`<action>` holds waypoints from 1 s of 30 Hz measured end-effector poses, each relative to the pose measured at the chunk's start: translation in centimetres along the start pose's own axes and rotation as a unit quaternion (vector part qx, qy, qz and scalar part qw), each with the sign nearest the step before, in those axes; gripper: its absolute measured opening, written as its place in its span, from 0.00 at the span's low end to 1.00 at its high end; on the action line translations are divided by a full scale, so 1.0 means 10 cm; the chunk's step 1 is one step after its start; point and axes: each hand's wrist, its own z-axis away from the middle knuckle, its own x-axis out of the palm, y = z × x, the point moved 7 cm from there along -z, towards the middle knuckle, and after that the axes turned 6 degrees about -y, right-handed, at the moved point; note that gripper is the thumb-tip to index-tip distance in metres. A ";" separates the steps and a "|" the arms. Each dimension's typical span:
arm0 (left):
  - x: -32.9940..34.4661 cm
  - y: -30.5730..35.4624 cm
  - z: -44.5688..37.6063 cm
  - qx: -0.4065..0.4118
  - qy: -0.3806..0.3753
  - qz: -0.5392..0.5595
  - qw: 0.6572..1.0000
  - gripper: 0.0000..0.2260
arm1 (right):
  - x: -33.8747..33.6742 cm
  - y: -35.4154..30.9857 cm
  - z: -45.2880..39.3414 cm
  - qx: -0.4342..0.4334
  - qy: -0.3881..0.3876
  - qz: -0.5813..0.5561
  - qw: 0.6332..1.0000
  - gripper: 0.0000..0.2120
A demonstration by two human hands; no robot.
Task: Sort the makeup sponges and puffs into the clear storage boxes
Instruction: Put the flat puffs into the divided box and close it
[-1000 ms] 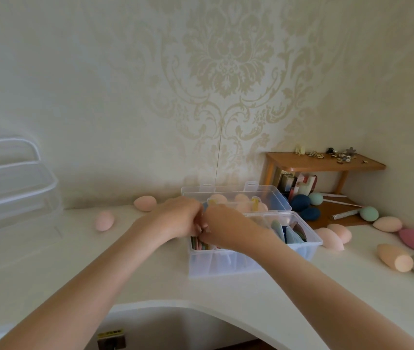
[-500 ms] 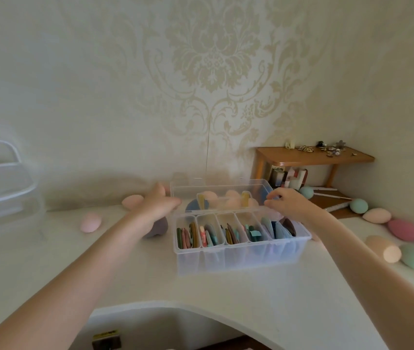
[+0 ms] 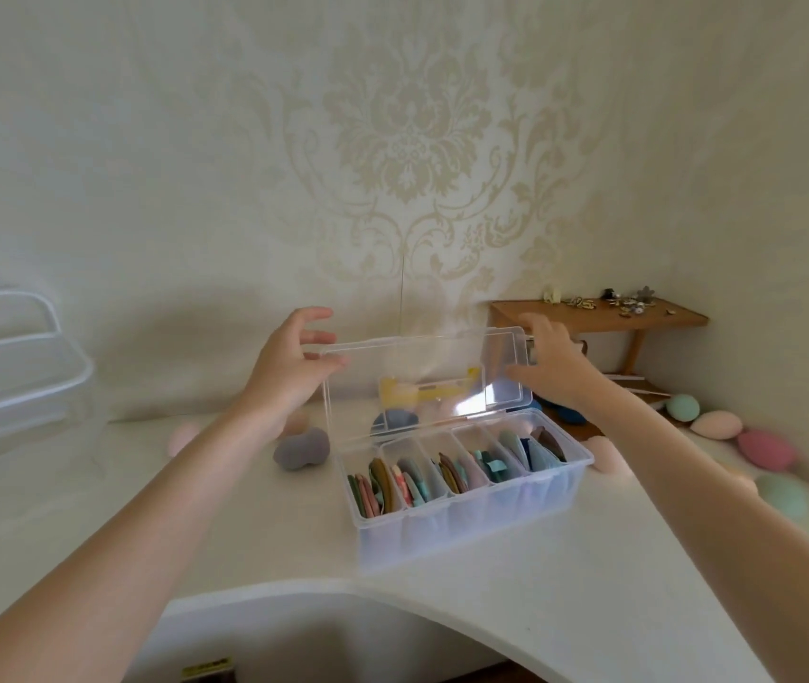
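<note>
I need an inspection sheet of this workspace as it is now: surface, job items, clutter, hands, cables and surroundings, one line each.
Surface: white curved desk, bare at the front.
Job's things: clear storage box with flat puffs standing in its compartments; clear lid raised upright; grey sponge on the desk left of it; loose egg-shaped sponges at right.
Clutter: small items on the wooden shelf.
Hands: left hand on the lid's left edge; right hand on its right edge.
Cables: nothing seen.
Surroundings: patterned wallpaper; stacked clear bins at far left.
</note>
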 end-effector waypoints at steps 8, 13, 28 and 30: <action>0.10 0.49 0.29 0.286 0.014 -0.275 0.918 0.12 | -0.03 -0.41 0.22 -0.093 0.029 0.234 0.967 0.18; 0.21 0.31 0.38 0.204 -0.203 -0.352 0.891 0.23 | 0.18 -0.43 0.43 -0.109 -0.056 0.246 0.961 0.17; 0.74 0.14 0.60 0.194 -0.214 -0.546 0.786 0.15 | 0.56 -0.35 0.68 -0.120 -0.138 0.365 0.913 0.27; 0.75 0.14 0.61 0.203 -0.201 -0.556 0.780 0.15 | 0.66 -0.33 0.69 -0.103 -0.089 0.381 0.914 0.25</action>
